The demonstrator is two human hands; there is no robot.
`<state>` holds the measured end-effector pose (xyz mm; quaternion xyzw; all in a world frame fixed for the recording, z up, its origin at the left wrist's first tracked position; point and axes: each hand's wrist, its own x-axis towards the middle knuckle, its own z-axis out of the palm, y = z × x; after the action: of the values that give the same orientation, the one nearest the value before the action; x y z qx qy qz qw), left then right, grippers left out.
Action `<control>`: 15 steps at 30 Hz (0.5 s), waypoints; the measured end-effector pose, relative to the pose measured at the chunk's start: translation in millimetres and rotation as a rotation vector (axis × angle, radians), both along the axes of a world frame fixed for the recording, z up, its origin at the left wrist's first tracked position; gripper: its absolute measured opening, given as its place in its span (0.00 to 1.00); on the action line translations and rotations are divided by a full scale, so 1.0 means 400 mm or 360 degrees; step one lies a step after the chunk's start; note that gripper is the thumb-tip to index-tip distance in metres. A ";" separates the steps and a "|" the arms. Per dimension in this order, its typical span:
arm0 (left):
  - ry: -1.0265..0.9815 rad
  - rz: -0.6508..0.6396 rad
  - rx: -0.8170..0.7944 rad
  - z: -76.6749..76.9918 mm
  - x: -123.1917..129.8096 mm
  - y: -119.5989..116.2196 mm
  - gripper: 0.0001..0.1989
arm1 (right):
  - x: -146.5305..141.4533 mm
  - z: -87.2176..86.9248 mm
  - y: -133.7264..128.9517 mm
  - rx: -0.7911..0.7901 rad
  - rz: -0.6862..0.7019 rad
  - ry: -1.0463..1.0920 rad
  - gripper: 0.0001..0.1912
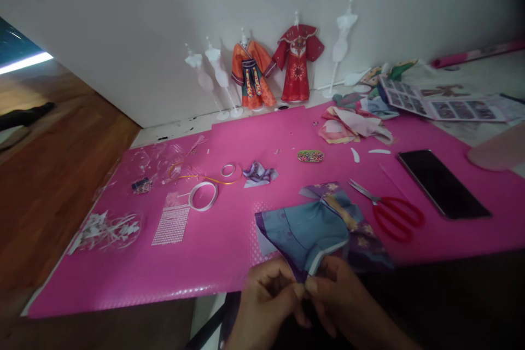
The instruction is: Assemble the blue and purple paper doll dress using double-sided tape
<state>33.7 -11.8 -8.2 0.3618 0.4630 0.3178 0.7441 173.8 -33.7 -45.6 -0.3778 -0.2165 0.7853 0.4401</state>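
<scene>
A small blue and purple doll dress [307, 227] with a floral sleeve and a tan band lies at the front edge of the pink mat [229, 262]. Its lower corner is pinched by my left hand [268, 295] and my right hand [338, 292], the fingertips meeting there. A white strip [328, 254] runs along the edge of the cloth near my right fingers. Whether a small piece sits between the fingertips is too hidden to tell. Red-handled scissors [394, 213] rest to the right of the dress. Behind it lies a scrap of purple cloth [259, 174].
White rolls of tape [203, 197], a sheet of pearl beads [171, 224] and a bag of white pieces [106, 232] lie left. A phone [443, 183] is at right. Along the wall stand doll forms [342, 38], two dressed in orange [256, 79] and red [298, 63].
</scene>
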 end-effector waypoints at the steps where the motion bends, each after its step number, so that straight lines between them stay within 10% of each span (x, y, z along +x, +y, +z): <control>1: 0.0009 0.0002 -0.0003 -0.002 -0.001 -0.001 0.21 | 0.000 0.001 -0.001 0.0007 -0.0005 0.0010 0.19; 15: 0.0061 -0.0032 0.0007 -0.015 -0.005 -0.003 0.21 | -0.004 0.005 -0.005 -0.0045 -0.0016 -0.0013 0.20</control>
<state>31.8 -13.0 -14.4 0.3741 0.4729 0.3044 0.7374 172.3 -35.5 -43.7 -0.3884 -0.2053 0.7845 0.4377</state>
